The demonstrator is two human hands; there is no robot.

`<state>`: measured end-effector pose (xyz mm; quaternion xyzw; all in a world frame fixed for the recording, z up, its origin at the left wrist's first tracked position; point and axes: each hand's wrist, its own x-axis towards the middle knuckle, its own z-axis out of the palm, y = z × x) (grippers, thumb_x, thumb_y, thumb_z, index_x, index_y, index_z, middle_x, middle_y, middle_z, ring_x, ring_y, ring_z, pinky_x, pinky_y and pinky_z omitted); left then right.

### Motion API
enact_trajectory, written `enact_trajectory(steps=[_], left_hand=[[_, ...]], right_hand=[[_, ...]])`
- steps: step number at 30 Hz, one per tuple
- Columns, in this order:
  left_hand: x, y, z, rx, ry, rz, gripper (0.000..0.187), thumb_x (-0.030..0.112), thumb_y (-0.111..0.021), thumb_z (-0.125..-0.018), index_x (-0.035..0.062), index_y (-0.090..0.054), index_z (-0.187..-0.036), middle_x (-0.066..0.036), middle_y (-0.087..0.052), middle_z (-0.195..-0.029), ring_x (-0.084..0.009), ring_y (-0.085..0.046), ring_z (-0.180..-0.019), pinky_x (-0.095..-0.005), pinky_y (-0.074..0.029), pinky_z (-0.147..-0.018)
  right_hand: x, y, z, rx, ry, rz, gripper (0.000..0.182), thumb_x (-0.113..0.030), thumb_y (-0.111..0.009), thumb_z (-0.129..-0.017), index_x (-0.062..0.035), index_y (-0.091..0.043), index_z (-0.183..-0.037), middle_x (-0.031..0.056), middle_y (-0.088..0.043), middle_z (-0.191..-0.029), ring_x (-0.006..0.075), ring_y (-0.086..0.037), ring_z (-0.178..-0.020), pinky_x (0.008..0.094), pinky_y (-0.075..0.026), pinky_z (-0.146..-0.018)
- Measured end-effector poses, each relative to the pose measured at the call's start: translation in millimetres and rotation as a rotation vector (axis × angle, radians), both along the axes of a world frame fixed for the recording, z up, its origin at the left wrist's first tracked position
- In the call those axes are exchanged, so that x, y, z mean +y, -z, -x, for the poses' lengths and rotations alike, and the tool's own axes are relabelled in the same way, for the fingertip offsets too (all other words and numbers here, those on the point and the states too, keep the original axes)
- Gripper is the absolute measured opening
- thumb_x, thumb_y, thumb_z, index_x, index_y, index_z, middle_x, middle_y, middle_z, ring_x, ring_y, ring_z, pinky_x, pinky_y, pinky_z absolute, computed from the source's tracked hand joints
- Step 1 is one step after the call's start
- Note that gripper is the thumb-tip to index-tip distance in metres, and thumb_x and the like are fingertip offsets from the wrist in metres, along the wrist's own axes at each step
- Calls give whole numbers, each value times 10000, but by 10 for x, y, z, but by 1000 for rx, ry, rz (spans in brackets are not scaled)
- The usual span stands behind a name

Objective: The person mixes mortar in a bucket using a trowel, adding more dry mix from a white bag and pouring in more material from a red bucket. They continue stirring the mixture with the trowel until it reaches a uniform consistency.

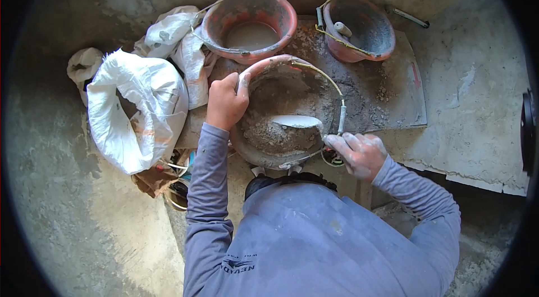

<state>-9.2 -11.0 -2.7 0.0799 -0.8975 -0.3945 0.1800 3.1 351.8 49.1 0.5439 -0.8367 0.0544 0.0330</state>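
In the head view, my left hand (227,100) is closed around the left rim of a reddish bucket (240,142). My right hand (359,155) grips a trowel, its fingers wrapped round the handle and dusted grey. The trowel's pale blade (297,121) lies inside the bucket, against a crumbly grey-brown mix (275,138). A wire bail with a light grip (342,119) hangs over the bucket's right side, close to my right hand. The handle of the trowel is mostly hidden in my fist.
Behind stand a reddish bucket (289,16) of cloudy liquid and another bucket (387,44) with a pale cylindrical object (343,29) inside. White woven sacks (163,94) are at the left. Grey debris covers the board (407,103). A thin tool (411,17) lies back right.
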Motion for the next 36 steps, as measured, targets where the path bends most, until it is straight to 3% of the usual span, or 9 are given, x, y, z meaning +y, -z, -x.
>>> enact_trajectory(steps=[3, 10, 15, 18, 23, 26, 30, 33, 36], left_hand=[[-14, 9, 11, 4, -8, 14, 377, 244, -650, -976, -34, -598, -727, -288, -579, -653, -458, -626, -596, -491, -448, -534], [77, -57, 81, 6, 19, 61, 377, 244, -650, -974, -30, -594, -722, -288, -584, -667, -474, -625, -628, -501, -454, -547], [-28, 24, 98, -4, 6, 63, 381, 251, -638, -975, -36, -598, -728, -290, -581, -673, -475, -621, -631, -505, -449, -554], [-72, 38, 97, 1, -12, 62, 377, 248, -640, -972, -38, -600, -729, -293, -582, -677, -472, -622, -629, -501, -447, -552], [-68, 60, 109, -10, -29, 32, 367, 241, -654, -964, -38, -605, -730, -295, -586, -684, -468, -624, -624, -495, -448, -550], [22, 2, 82, -16, 0, 28, 362, 241, -661, -962, -37, -612, -735, -293, -587, -682, -466, -626, -621, -494, -450, -549], [-1, 38, 100, -14, -5, 5, 371, 257, -662, -964, -39, -621, -743, -290, -591, -678, -464, -629, -621, -495, -452, -550], [-53, 43, 86, -32, -33, 13, 381, 267, -657, -967, -39, -625, -742, -291, -594, -684, -467, -630, -626, -497, -452, -552], [-118, 93, 79, -42, -54, 6, 389, 272, -651, -971, -40, -630, -741, -293, -594, -686, -468, -627, -625, -499, -453, -553]], right_hand=[[-43, -23, -296, -74, 116, -121, 485, -117, -595, -866, -59, -625, -1347, 103, -669, -921, 193, -664, -673, 332, -523, -556], [-484, 338, -234, -125, 166, -141, 495, -111, -591, -866, -64, -602, -1359, 84, -659, -865, 220, -693, -732, 375, -554, -622], [-380, -156, -112, -108, 185, -7, 493, -110, -609, -843, -78, -624, -1335, 53, -662, -887, 213, -695, -736, 365, -540, -613], [-210, -444, -324, -125, 186, -110, 493, -125, -613, -845, -78, -637, -1335, 65, -655, -894, 196, -675, -692, 345, -523, -587], [-304, 68, -323, -154, 194, -83, 489, -124, -587, -859, -52, -608, -1342, 103, -668, -879, 235, -684, -687, 377, -532, -592], [-662, 370, 59, -216, 187, -257, 446, -114, -578, -865, -103, -628, -1308, 104, -689, -838, 280, -708, -712, 427, -553, -632], [-630, 83, 285, -181, 175, -171, 419, -125, -607, -863, -151, -654, -1278, 93, -693, -831, 275, -710, -712, 415, -554, -627], [-376, -289, 88, -96, 173, 39, 423, -143, -682, -849, -172, -677, -1271, 41, -653, -773, 220, -677, -638, 372, -540, -571], [-244, -561, -150, -131, 207, 57, 402, -159, -724, -837, -168, -698, -1238, 32, -616, -747, 194, -646, -594, 348, -521, -535]])
